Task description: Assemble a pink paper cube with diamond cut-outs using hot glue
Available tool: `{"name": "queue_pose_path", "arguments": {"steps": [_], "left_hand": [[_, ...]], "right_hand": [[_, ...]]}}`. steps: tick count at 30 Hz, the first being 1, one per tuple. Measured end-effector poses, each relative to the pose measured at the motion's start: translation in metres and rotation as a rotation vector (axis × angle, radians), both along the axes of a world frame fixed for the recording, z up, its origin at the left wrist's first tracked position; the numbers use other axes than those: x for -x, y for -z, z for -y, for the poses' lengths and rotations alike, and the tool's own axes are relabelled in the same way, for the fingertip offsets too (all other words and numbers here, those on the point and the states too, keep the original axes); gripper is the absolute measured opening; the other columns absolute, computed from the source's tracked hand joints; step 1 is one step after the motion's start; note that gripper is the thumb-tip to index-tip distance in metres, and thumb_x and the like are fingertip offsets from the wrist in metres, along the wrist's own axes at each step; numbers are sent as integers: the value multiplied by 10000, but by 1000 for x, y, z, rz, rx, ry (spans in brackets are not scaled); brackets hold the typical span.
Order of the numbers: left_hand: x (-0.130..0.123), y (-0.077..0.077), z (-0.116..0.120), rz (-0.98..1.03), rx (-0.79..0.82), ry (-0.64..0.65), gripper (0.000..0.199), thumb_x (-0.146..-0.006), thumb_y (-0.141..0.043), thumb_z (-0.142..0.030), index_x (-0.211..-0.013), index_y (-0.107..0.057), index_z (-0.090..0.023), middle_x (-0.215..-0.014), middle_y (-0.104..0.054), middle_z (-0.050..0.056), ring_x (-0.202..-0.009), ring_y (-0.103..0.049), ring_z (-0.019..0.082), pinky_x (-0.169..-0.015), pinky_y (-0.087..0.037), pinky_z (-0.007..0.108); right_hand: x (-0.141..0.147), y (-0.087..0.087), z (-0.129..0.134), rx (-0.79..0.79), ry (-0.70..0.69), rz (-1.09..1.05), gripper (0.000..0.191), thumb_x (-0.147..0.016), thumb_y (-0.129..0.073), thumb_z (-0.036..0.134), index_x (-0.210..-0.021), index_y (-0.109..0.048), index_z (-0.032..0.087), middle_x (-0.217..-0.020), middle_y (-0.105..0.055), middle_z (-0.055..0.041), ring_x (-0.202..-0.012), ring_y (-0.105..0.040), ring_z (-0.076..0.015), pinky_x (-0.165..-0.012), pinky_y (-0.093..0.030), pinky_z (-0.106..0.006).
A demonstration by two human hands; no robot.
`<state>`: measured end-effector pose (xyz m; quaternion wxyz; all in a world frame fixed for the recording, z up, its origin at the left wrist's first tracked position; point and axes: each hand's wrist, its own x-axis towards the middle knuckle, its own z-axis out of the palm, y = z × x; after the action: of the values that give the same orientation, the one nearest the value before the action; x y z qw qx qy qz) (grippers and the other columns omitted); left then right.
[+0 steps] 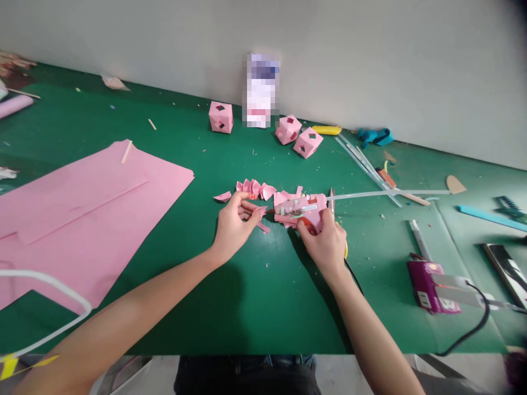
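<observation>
My right hand is wrapped round the handle of a pink hot glue gun, whose nozzle points left. A long clear glue stick sticks out of its back end. Between the fingertips of my left hand is a small pink paper piece, right at the nozzle. Whether the nozzle touches the paper I cannot tell. Just beyond my left hand stands a row of several curled pink paper pieces. Pink paper scraps lie under the gun, and scissors are partly hidden behind it.
Large pink sheets cover the left of the green table. Three pink paper shapes with cut-outs, one of them here, stand near the wall. Loose glue sticks, a yellow cutter and a purple power strip lie rightward.
</observation>
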<state>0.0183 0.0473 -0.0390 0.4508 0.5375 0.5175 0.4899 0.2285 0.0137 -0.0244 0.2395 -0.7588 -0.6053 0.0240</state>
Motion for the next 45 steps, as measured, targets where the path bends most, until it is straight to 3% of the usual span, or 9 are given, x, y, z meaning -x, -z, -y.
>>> {"name": "queue_pose_path", "arguments": {"steps": [21,45], "left_hand": [[-1,0,0,-36,-16,-18,317,-813,-771,-279,-1035,-549,-232,-773,-718,-4,-728,-735,175,-670,-615,315],[-1,1,-2,9,29,-35,354,-790,-795,-285,-1041,-552,-224,-768,-709,-3,-728,-724,176,-668,-599,316]], "right_hand": [[0,1,1,-34,0,-6,229,-812,-599,459,-810,-489,259,-650,-648,-21,-513,-522,-183,-522,-346,-293],[2,0,1,-33,17,-37,268,-772,-617,464,-769,-435,268,-581,-575,7,-482,-464,-170,-528,-316,-296]]}}
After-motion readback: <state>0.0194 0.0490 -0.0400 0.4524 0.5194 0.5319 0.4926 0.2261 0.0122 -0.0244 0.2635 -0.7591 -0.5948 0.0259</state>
